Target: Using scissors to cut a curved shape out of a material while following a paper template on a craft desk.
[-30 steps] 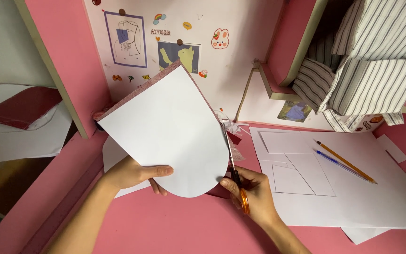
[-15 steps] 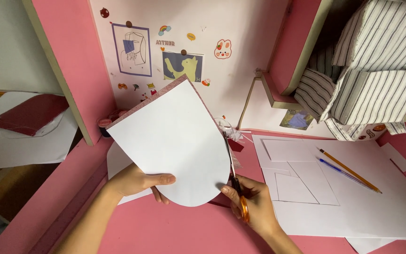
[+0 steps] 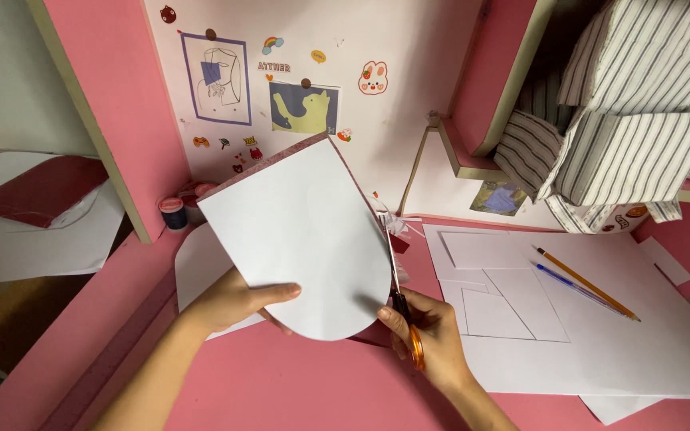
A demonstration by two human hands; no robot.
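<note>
The left hand [image 3: 237,299] pinched the white card [image 3: 301,239] at its seven o'clock edge; the right hand [image 3: 433,343] gripped orange-handled scissors [image 3: 401,307] at four o'clock (best feeding the curve slowly, blades following the edge)

The white card [image 3: 301,239] hides most of the scissors [image 3: 402,315]; only thin blades and an orange handle show at its four o'clock edge. The right hand [image 3: 433,343] covers the rest of the handle. The striped fabric [image 3: 632,136] at one o'clock runs off the frame.
</note>
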